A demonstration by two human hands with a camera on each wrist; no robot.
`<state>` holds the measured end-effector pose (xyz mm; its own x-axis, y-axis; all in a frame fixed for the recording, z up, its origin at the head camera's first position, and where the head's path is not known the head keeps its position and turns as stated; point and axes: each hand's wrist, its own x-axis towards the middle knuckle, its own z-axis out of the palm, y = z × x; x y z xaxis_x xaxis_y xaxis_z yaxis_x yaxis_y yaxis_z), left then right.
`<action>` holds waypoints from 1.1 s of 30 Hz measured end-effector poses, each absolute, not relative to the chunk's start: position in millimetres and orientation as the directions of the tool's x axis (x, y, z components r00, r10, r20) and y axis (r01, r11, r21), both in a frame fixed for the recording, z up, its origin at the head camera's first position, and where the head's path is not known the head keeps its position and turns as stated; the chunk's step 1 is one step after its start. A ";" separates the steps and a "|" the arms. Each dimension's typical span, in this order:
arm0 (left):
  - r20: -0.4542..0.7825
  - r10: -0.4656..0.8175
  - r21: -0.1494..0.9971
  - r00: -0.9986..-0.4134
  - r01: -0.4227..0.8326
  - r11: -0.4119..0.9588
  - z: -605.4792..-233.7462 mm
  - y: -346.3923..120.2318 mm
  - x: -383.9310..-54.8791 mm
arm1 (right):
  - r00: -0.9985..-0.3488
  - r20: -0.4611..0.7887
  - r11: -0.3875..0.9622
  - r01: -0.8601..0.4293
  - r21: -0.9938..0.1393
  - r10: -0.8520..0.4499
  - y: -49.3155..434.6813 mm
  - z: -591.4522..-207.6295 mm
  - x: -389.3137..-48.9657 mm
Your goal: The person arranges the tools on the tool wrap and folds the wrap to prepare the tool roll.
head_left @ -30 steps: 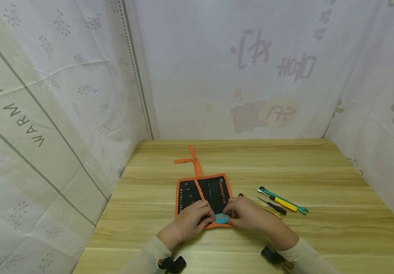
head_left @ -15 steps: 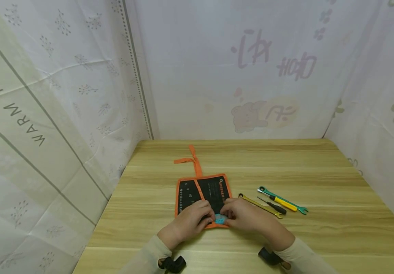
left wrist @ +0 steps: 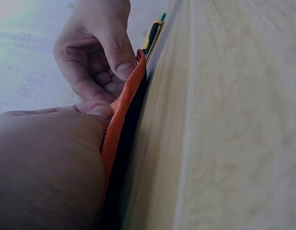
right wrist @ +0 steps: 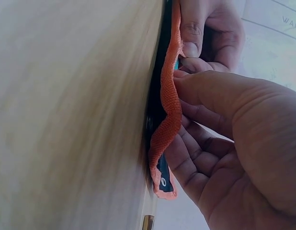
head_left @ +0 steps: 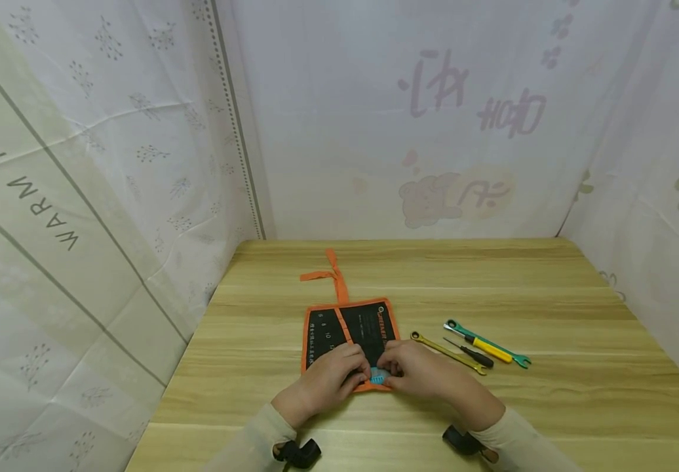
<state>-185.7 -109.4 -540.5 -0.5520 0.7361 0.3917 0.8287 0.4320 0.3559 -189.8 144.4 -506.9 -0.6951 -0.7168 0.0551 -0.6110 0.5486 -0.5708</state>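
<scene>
A black tool pouch (head_left: 369, 331) with orange trim lies flat on the table, its orange tie straps (head_left: 341, 288) stretching away from me. My left hand (head_left: 329, 379) pinches the near trim at the pouch's pocket edge. A small light-blue ribbed plastic piece (head_left: 378, 377) sits at the near right part of the pouch, between both hands; its kind is not clear and much of it is covered. My right hand (head_left: 425, 373) pinches its right end with thumb and fingers. In the right wrist view the orange trim (right wrist: 171, 103) bulges beside the fingers.
Right of the pouch lie a gold ratchet wrench (head_left: 448, 353), a small black-handled screwdriver (head_left: 474, 356), a yellow-and-black handled tool (head_left: 491, 351) and a green ratchet wrench (head_left: 507, 352). Patterned curtains (head_left: 339, 118) enclose the wooden table (head_left: 257, 328) at the back and sides.
My right hand has shifted slightly left toward my left hand, and less of the light-blue piece shows. The left hand stays at the pouch edge.
</scene>
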 end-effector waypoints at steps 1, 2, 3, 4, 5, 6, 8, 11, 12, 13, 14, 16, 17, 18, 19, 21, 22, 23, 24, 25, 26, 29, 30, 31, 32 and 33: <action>0.392 0.736 0.357 -0.551 0.829 0.430 -540.2 -109.4 -185.7 | -0.695 0.058 0.547 -0.611 -0.572 -0.716 144.4 -506.9 -189.7; 0.389 0.737 0.360 -0.553 0.828 0.431 -539.8 -109.5 -185.6 | -0.696 0.059 0.545 -0.609 -0.576 -0.715 144.4 -507.0 -189.6; 0.390 0.737 0.362 -0.553 0.827 0.429 -539.7 -109.5 -185.6 | -0.697 0.059 0.544 -0.607 -0.579 -0.715 144.4 -507.1 -189.7; 0.388 0.736 0.365 -0.554 0.826 0.430 -539.3 -109.4 -185.6 | -0.697 0.057 0.543 -0.605 -0.582 -0.715 144.5 -507.2 -189.9; 0.385 0.736 0.369 -0.557 0.824 0.430 -539.0 -109.4 -185.6 | -0.697 0.053 0.543 -0.602 -0.586 -0.716 144.6 -507.3 -190.0; 0.377 0.735 0.376 -0.563 0.819 0.434 -538.6 -109.5 -185.4 | -0.697 0.049 0.544 -0.599 -0.588 -0.715 144.8 -507.0 -190.2; 0.366 0.732 0.389 -0.575 0.809 0.441 -538.0 -109.6 -185.2 | -0.699 0.039 0.548 -0.593 -0.591 -0.714 145.2 -506.9 -190.7; 0.348 0.726 0.407 -0.593 0.793 0.453 -537.4 -110.0 -184.8 | -0.703 0.022 0.554 -0.579 -0.597 -0.711 145.7 -506.4 -191.5; 0.344 0.724 0.411 -0.598 0.789 0.457 -537.2 -110.1 -184.6 | -0.705 0.018 0.556 -0.574 -0.601 -0.709 145.9 -506.0 -191.6; 0.341 0.723 0.413 -0.601 0.786 0.459 -537.1 -110.2 -184.5 | -0.706 0.016 0.554 -0.570 -0.607 -0.708 146.0 -505.6 -191.5; 0.338 0.722 0.416 -0.604 0.784 0.461 -536.8 -110.3 -184.3 | -0.708 0.011 0.554 -0.562 -0.614 -0.706 146.2 -505.3 -191.4; 0.335 0.720 0.422 -0.607 0.780 0.461 -536.6 -110.4 -183.8 | -0.711 0.007 0.550 -0.550 -0.629 -0.703 146.5 -505.1 -191.0; 0.336 0.720 0.424 -0.607 0.781 0.460 -536.3 -110.5 -183.5 | -0.712 0.007 0.547 -0.547 -0.634 -0.703 146.7 -505.0 -190.8; 0.339 0.719 0.425 -0.606 0.781 0.458 -536.3 -110.7 -183.4 | -0.713 0.007 0.546 -0.543 -0.638 -0.702 147.0 -505.4 -190.7; 0.342 0.719 0.427 -0.605 0.782 0.454 -536.4 -110.7 -183.4 | -0.714 0.007 0.545 -0.541 -0.641 -0.700 147.2 -505.8 -190.5; 0.356 0.716 0.425 -0.600 0.787 0.448 -536.9 -110.9 -183.5 | -0.716 0.011 0.542 -0.538 -0.646 -0.698 147.7 -506.8 -190.5; 0.363 0.715 0.420 -0.598 0.790 0.447 -537.3 -111.1 -183.6 | -0.717 0.012 0.542 -0.538 -0.646 -0.697 148.1 -507.5 -190.6; 0.371 0.713 0.417 -0.595 0.793 0.445 -537.7 -111.4 -183.8 | -0.718 0.015 0.541 -0.537 -0.647 -0.696 148.5 -508.2 -190.7; 0.379 0.711 0.415 -0.593 0.795 0.442 -538.1 -111.5 -184.1 | -0.718 0.018 0.539 -0.539 -0.647 -0.696 149.0 -509.0 -190.9; 0.383 0.708 0.413 -0.593 0.796 0.442 -538.2 -111.8 -184.1 | -0.717 0.022 0.536 -0.541 -0.647 -0.697 149.5 -509.3 -191.1; 0.388 0.705 0.413 -0.593 0.796 0.442 -538.3 -112.1 -184.2 | -0.716 0.024 0.534 -0.542 -0.649 -0.698 150.1 -509.7 -191.3; 0.391 0.699 0.428 -0.599 0.790 0.439 -538.2 -112.9 -184.1 | -0.712 0.031 0.522 -0.543 -0.657 -0.701 152.4 -511.1 -191.7; 0.389 0.696 0.435 -0.603 0.787 0.438 -538.2 -113.1 -183.9 | -0.714 0.027 0.520 -0.535 -0.666 -0.700 153.4 -511.1 -191.7; 0.386 0.694 0.444 -0.608 0.782 0.438 -538.1 -113.4 -183.7 | -0.718 0.025 0.518 -0.525 -0.675 -0.696 154.6 -511.2 -191.8; 0.386 0.692 0.451 -0.610 0.779 0.435 -538.2 -113.5 -183.6 | -0.723 0.022 0.517 -0.514 -0.684 -0.691 156.1 -511.0 -191.8; 0.385 0.691 0.457 -0.612 0.777 0.433 -538.1 -113.6 -183.5 | -0.730 0.018 0.517 -0.502 -0.693 -0.683 157.6 -510.6 -192.0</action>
